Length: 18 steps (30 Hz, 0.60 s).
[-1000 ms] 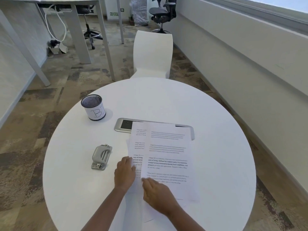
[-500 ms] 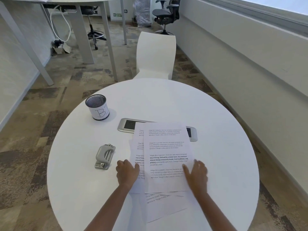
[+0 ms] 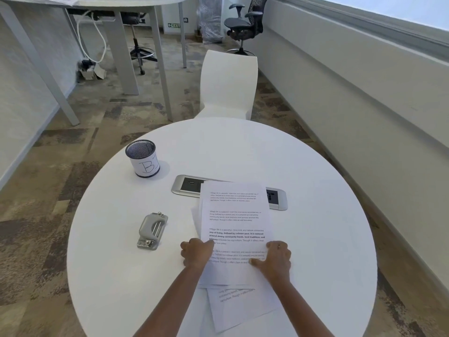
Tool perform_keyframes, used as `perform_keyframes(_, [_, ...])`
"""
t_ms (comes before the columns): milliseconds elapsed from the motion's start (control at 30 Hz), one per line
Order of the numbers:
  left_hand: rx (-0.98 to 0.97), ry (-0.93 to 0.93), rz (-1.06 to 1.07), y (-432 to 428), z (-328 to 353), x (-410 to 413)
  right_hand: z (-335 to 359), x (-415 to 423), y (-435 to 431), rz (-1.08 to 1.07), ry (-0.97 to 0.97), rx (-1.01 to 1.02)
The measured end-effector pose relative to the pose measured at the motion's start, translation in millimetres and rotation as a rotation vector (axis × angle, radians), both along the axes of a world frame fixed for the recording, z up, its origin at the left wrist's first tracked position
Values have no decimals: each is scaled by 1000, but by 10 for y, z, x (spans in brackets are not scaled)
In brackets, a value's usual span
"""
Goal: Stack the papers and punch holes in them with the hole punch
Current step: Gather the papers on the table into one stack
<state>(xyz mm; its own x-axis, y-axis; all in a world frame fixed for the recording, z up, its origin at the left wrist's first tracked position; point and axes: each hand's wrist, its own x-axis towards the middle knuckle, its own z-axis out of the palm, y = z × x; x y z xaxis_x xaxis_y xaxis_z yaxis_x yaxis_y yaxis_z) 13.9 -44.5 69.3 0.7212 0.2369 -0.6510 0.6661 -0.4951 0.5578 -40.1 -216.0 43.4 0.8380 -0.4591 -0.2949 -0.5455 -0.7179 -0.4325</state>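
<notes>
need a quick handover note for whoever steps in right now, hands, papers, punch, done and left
Left hand: curled against the left edge of the papers, fingers on the sheets.
Right hand: flat on the right edge, pressing down.
Papers: mid-table, top sheets roughly squared; one skewed sheet sticks out at the near end. The far end covers part of the socket panel.
Hole punch: left of the pile, apart from it, untouched.
Done: sheets gathered.
Left: tuck in the skewed sheet, square the edges, punch.
</notes>
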Motion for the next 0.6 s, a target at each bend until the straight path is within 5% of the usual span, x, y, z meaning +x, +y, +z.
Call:
perform_keyframes(167, [-416,-30,172,6,-48,30,14,8,-15,-16,7,14])
perform_keyframes(400, [-360,-285,-11,125,-149,56,7,-22,-115,-28,-32,121])
perform_keyframes(600, [-593,-358,-86,328,27,49,120,-52,-354,-369,-274,686])
